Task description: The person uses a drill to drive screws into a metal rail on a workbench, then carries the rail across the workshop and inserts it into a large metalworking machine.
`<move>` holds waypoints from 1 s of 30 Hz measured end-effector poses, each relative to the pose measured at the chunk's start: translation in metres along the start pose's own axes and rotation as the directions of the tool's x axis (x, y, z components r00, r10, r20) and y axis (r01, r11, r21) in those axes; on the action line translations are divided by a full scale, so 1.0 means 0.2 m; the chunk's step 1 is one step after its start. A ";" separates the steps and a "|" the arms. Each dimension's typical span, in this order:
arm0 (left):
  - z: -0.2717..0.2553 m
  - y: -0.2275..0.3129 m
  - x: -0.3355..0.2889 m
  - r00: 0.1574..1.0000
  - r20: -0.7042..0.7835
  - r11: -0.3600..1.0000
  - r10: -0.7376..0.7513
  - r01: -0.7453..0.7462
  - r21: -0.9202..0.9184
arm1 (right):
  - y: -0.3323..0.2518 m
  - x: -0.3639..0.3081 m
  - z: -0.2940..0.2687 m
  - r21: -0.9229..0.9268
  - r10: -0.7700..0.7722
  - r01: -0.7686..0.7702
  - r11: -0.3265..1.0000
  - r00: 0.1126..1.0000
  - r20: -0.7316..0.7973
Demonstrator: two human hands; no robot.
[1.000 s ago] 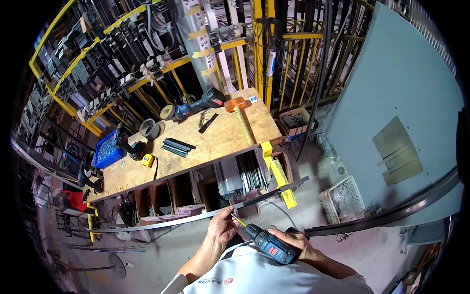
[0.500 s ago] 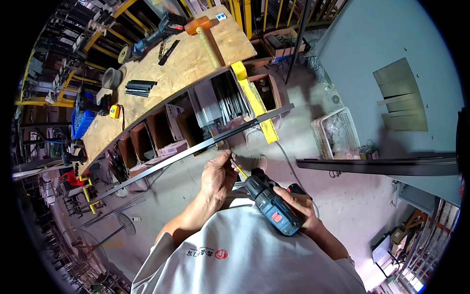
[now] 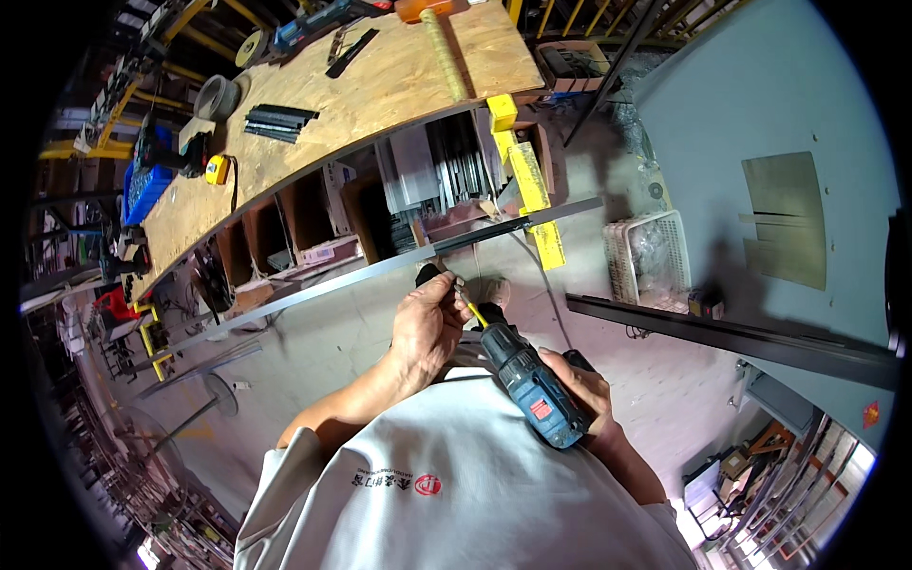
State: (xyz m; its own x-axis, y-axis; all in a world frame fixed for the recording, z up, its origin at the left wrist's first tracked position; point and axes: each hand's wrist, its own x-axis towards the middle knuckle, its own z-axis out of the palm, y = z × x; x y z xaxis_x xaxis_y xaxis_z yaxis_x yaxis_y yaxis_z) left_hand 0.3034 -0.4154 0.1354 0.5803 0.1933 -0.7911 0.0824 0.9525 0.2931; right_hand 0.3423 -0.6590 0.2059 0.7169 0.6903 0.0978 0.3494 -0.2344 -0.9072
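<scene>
The drill (image 3: 534, 388) is blue and black, its bit (image 3: 478, 313) yellow. The bench (image 3: 380, 106) is mottled tan.

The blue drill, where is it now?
In the head view, the blue drill is low, right of centre, in the person's right hand, its yellow bit pointing toward the left hand.

The left hand (image 3: 425, 323) is left of the drill (image 3: 534, 388), fingers (image 3: 441, 286) pinched together at its bit's tip; the right hand (image 3: 587, 391) clasps its right side; 2 bare forearms (image 3: 353, 399) angle inward toward it.
</scene>
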 end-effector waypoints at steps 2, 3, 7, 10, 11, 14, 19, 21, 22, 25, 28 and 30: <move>-0.02 0.03 0.01 0.999 -0.038 1.000 -0.020 0.019 -0.009 | -0.01 0.03 0.01 0.001 0.000 0.000 1.000 0.999 0.040; -0.05 0.04 0.03 0.998 -0.046 0.999 -0.036 0.036 0.019 | -0.01 0.05 0.01 0.002 -0.003 0.003 1.000 0.998 0.066; -0.10 0.08 0.07 0.991 -0.062 0.991 -0.118 0.121 0.052 | -0.02 0.12 0.02 -0.131 -0.084 0.102 0.986 0.987 0.135; -0.14 0.09 0.11 0.977 -0.082 0.980 -0.199 0.200 0.003 | -0.03 0.14 0.05 -0.165 -0.082 0.104 0.981 0.988 0.133; -0.14 0.09 0.11 0.979 -0.055 0.980 -0.198 0.196 -0.037 | -0.02 0.15 0.06 -0.152 -0.083 0.102 0.983 0.988 0.127; -0.13 0.10 0.09 0.986 0.006 0.986 -0.168 0.168 -0.021 | -0.03 0.15 0.08 -0.102 -0.024 0.039 0.994 0.989 0.145; -0.17 0.09 0.16 0.975 0.107 0.968 -0.193 0.207 -0.142 | -0.04 0.17 0.13 -0.059 0.057 -0.048 0.997 0.987 0.150; -0.21 0.09 0.19 0.976 0.143 0.975 -0.164 0.183 -0.129 | -0.02 0.14 0.16 -0.028 0.077 -0.073 0.997 0.986 0.148; -0.22 0.11 0.21 0.970 0.187 0.984 -0.153 0.167 -0.060 | 0.01 0.11 0.17 -0.038 0.091 -0.087 0.995 0.990 0.109; -0.38 0.12 0.35 0.829 0.310 0.504 0.465 -0.536 0.677 | -0.01 0.09 0.19 -0.067 0.175 -0.170 0.983 0.982 0.069; -0.38 0.34 0.49 0.450 0.836 -0.528 0.314 -0.649 0.548 | -0.06 0.16 0.24 -0.079 0.217 -0.216 0.973 0.976 0.007; -0.37 0.34 0.56 0.480 0.859 -0.597 0.175 -0.642 0.480 | -0.06 0.17 0.26 -0.095 0.270 -0.268 0.959 0.963 0.014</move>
State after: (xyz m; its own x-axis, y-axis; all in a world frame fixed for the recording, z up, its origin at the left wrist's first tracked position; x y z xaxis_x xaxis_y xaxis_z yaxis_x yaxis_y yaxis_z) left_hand 0.3146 -0.3124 0.0272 0.9895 0.0570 0.1325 -0.0327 -0.8061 0.5909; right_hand 0.3307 -0.5964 0.1994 0.7761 0.6109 -0.1566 0.2006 -0.4744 -0.8571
